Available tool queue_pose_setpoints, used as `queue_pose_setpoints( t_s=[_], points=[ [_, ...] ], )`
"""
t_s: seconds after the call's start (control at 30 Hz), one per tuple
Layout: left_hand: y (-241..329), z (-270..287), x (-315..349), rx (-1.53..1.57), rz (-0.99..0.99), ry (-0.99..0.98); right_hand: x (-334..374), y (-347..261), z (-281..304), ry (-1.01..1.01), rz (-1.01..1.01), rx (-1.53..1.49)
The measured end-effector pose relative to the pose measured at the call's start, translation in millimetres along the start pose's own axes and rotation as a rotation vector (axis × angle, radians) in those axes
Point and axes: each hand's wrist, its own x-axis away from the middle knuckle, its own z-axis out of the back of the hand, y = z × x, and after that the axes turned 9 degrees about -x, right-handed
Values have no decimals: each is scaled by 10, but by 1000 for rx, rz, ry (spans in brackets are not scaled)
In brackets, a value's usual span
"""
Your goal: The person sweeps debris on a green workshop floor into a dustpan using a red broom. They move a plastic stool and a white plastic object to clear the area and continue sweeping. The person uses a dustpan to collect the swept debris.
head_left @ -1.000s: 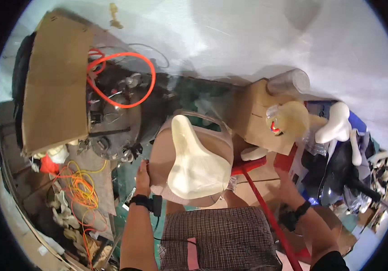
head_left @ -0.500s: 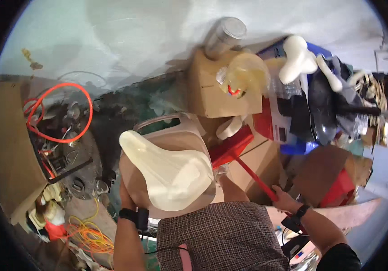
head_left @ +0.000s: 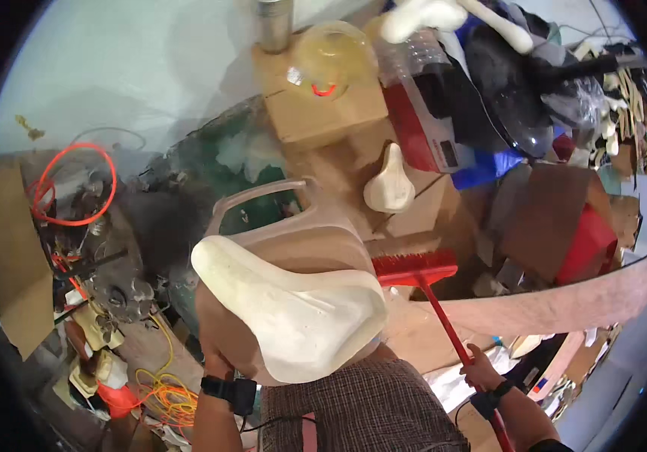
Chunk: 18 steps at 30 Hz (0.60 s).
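Observation:
A large cream bicycle saddle (head_left: 293,309) lies on the seat of a beige plastic chair (head_left: 323,226). My left hand (head_left: 216,365) is at the chair's near left edge, closed on it, its fingers hidden under the seat. My right hand (head_left: 481,369) is wrapped round the red handle of a broom (head_left: 444,316). The broom's red head, bristles facing away from me, is beside the chair's right side. A smaller cream saddle (head_left: 390,187) lies on the cardboard beyond the broom head.
A cardboard box (head_left: 323,105) with a yellowish transparent bag stands against the wall. Right of it are a red and white box (head_left: 425,132) and black saddles in plastic. A curved board (head_left: 564,301) borders the right. At left are an orange hose (head_left: 112,181) and tangled cords (head_left: 165,399).
The broom head has come nearer to me and turned, so its bristles show. The smaller saddle behind it is now uncovered. My view has shifted, moving the background boxes up and left.

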Motion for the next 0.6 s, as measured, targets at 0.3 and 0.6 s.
queue_pose_setpoints(
  t_s=[0.3, 0.6],
  points=[
    [-1122, -905, 12, -417, 68, -117, 181, 1133, 447, 85, 90, 470],
    [-2388, -2862, 49, -522, 264, -301, -143, 1888, 346, 199, 340, 455]
  ],
)
